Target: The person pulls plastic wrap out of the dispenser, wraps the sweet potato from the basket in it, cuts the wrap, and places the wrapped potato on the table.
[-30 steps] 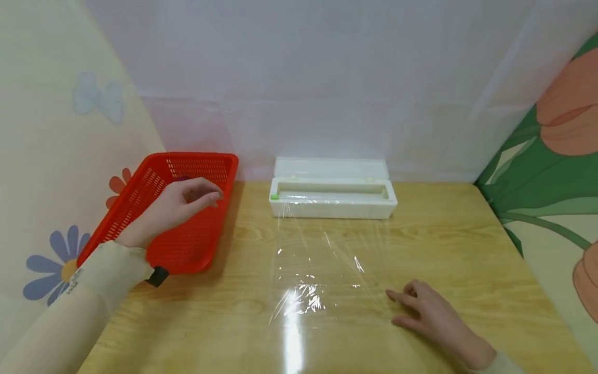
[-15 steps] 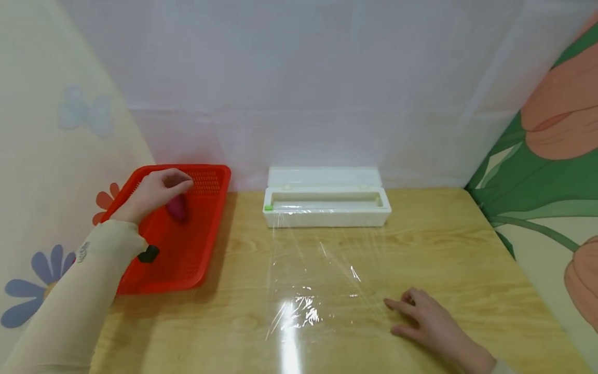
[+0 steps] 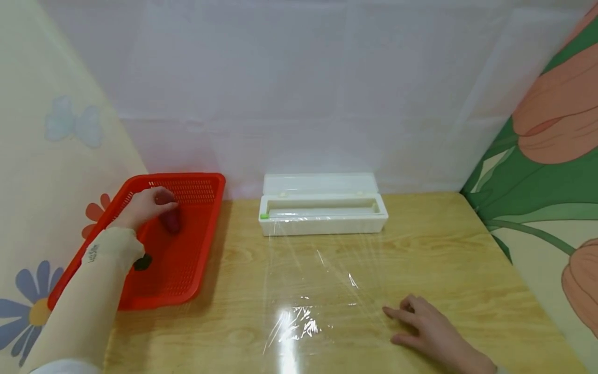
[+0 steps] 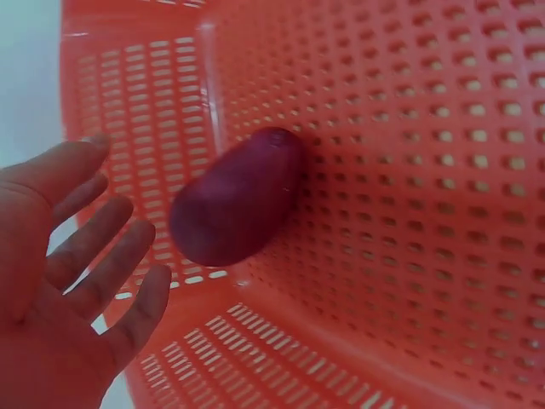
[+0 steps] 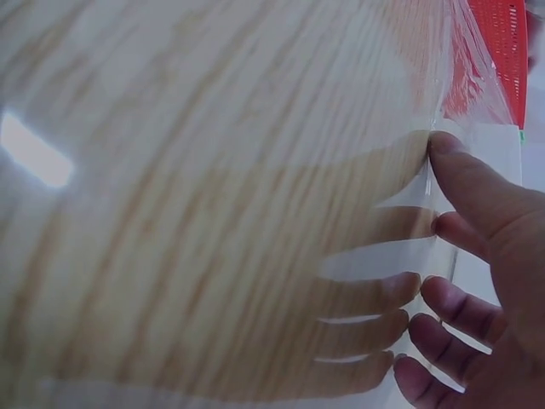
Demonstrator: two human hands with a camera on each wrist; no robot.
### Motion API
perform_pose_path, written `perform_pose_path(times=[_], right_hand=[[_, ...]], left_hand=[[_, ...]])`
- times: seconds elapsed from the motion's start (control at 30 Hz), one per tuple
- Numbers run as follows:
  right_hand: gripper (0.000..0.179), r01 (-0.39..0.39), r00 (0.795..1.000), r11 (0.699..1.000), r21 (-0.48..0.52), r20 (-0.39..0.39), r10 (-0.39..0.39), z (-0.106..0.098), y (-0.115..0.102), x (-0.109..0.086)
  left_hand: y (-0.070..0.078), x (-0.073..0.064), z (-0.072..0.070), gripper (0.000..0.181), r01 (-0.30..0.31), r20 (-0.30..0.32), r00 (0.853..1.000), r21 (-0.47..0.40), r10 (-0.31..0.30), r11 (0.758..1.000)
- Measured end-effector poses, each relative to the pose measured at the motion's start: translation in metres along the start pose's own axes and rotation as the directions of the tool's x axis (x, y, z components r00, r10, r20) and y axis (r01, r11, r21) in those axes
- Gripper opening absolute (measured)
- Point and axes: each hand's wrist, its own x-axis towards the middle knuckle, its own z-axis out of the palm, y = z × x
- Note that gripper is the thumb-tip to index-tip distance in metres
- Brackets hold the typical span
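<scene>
Over the last second the left grip [image 3: 142, 205] has shifted across the red basket [image 3: 211, 234], bringing the purple eggplant-shaped item [image 4: 238, 200] it mostly hid into my sight. The right grip [image 3: 432, 335] has stayed put beside the film, though my head view has drifted a little.

I'm looking over a pale wood-grain table [image 3: 448, 259], with a white cloth backdrop [image 3: 299, 93] at 12 o'clock and flower-painted panels towards 9 and 3. The basket sits at about 8 o'clock. Near the middle I have a white dispenser box [image 3: 322, 226], lid raised, and clear plastic film [image 3: 322, 291] runs from it towards 6, catching glare.

My left arm, in a cream sleeve, reaches in over the basket's 9 o'clock side; that grip is released, fingers spread and slightly bent, near the item but apart from it. Low at 4 to 5 o'clock, the right grip is also slack, thumb and forefinger apart at the film's edge; I can't tell whether the tips touch it.

The item lies inside the basket, towards its 1 o'clock, deep purple, smooth, plump at one end and narrower at the other.
</scene>
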Motion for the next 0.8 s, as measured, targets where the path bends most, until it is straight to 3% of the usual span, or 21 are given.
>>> perform_pose_path(times=[0.17,0.27,0.37,0.43,0.53,0.63,0.73,0.8], right_hand=[[0.053,0.006,1.000,1.000,-0.003,-0.017,-0.006,-0.001,0.002,-0.001],[0.053,0.011,1.000,1.000,-0.003,-0.021,-0.011,-0.002,0.003,-0.001],[0.054,0.008,1.000,1.000,0.002,-0.011,-0.008,-0.002,0.002,-0.001],[0.053,0.000,1.000,1.000,0.006,-0.007,0.000,-0.002,0.002,-0.001],[0.053,-0.007,1.000,1.000,0.006,0.000,0.007,-0.002,0.002,-0.001],[0.053,-0.011,1.000,1.000,0.007,0.005,0.011,-0.002,0.002,0.000],[0.053,-0.015,1.000,1.000,0.012,0.010,0.015,-0.003,0.001,0.000],[0.053,-0.013,1.000,1.000,0.015,0.010,0.013,-0.004,0.001,0.001]], left_hand=[[-0.004,0.003,0.005,0.062,0.013,-0.015,1.000,0.005,-0.013,1.000],[0.005,-0.003,0.008,0.065,0.037,-0.043,0.998,-0.001,-0.037,0.999],[0.018,-0.015,0.009,0.070,0.075,-0.014,0.997,-0.065,-0.076,0.995],[0.028,-0.023,0.010,0.072,0.127,0.025,0.992,-0.152,-0.125,0.980],[0.035,-0.030,0.012,0.072,0.177,0.065,0.984,-0.205,-0.168,0.963],[0.036,-0.030,0.013,0.072,0.219,0.089,0.975,-0.243,-0.203,0.945],[0.033,-0.025,0.014,0.072,0.224,0.068,0.974,-0.209,-0.214,0.952],[0.032,-0.023,0.014,0.080,0.249,0.079,0.968,-0.233,-0.236,0.940]])
